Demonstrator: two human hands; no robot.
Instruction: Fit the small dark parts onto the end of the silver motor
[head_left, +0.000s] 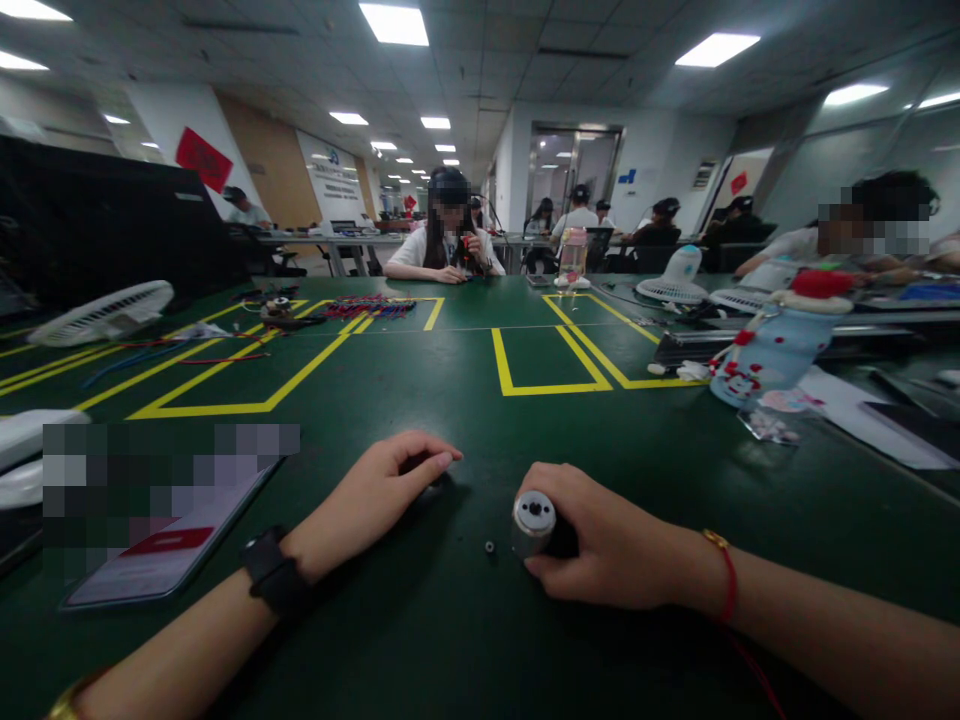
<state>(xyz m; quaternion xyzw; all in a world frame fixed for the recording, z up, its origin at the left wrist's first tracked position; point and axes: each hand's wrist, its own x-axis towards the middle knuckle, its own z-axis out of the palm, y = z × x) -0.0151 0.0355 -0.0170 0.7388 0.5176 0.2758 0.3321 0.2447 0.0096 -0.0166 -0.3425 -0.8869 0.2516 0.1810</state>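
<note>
A small silver cylinder [533, 520], motor-like with a holed end face, lies on the green bench [450, 380] in the right hand [607, 545], whose fingers wrap its body. A tiny dark ring [490, 547] sits just beside it. The left hand [386, 490] rests curled and empty nearby. This looks like a fitting step; picking up the ring would demand a fine pinch.

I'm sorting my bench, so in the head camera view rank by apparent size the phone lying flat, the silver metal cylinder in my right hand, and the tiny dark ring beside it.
1. Flat phone with lit screen, though nearness to the camera inflates it.
2. Silver metal cylinder.
3. Tiny dark ring.
</note>
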